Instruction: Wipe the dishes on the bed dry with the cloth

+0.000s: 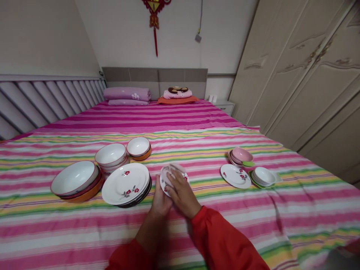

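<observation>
Low in the centre, my left hand (161, 202) grips the near left edge of a small white plate (162, 181) with red flowers. A pale pinkish cloth (177, 167) lies over the plate's face, pressed there under my right hand (181, 192), whose fingers are bent over it. Much of the plate is hidden by the cloth and the fingers. Just to the left stands a stack of large plates, the top white plate (126, 183) bearing red flowers and grey leaves, with dark ones below.
On the left are stacked large bowls (75, 177), medium bowls (111, 154) and small bowls (138, 146). To the right lie another flowered plate (234, 175), pink bowls (242, 154) and small white bowls (264, 175). A striped sheet (208, 225) covers the bed.
</observation>
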A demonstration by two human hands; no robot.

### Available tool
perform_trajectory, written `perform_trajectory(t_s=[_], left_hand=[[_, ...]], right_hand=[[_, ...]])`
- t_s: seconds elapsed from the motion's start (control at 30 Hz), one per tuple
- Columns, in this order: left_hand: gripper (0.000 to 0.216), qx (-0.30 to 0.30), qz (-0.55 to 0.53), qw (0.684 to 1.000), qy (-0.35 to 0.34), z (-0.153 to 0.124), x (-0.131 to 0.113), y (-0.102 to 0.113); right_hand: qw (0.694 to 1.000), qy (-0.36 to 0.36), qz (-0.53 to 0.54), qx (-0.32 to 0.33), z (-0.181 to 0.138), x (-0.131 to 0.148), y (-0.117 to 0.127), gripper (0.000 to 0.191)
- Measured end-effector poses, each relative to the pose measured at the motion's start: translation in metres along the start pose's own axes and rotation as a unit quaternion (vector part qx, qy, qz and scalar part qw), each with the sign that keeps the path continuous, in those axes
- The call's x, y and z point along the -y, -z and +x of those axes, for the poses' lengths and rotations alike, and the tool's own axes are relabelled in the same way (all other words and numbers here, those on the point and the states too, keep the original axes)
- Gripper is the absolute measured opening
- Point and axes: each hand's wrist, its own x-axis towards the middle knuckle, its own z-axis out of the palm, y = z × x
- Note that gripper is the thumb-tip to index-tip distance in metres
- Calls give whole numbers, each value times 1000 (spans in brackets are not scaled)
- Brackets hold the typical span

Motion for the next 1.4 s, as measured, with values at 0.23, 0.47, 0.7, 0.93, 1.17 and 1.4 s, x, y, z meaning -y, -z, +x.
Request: perform_trajectory(t_s=[0.23, 0.47, 0.7, 0.93, 1.17, 1.4], left_hand=[[61, 3, -9, 1000, -22, -4, -29, 6], [58, 74, -6, 997, -24, -1, -2, 1], [56, 20, -16, 1000, 9, -6, 4, 10], [55, 15, -48, 993, -110, 0, -28, 11], [54, 94, -18, 995, 0, 0, 7, 7], [60, 2, -25, 1000, 11, -6, -11, 12]], right_hand=[[997, 56, -45, 30, -10, 20, -9, 35], [996, -29, -71, -55, 4, -18, 3, 41], [998, 23, -27, 47, -4, 11, -9, 42], [997, 7, -81, -1, -9, 12, -11, 37], [992, -45, -101, -61, 0, -20, -2, 45], [995, 44, -50, 71, -9, 16, -16, 41]])
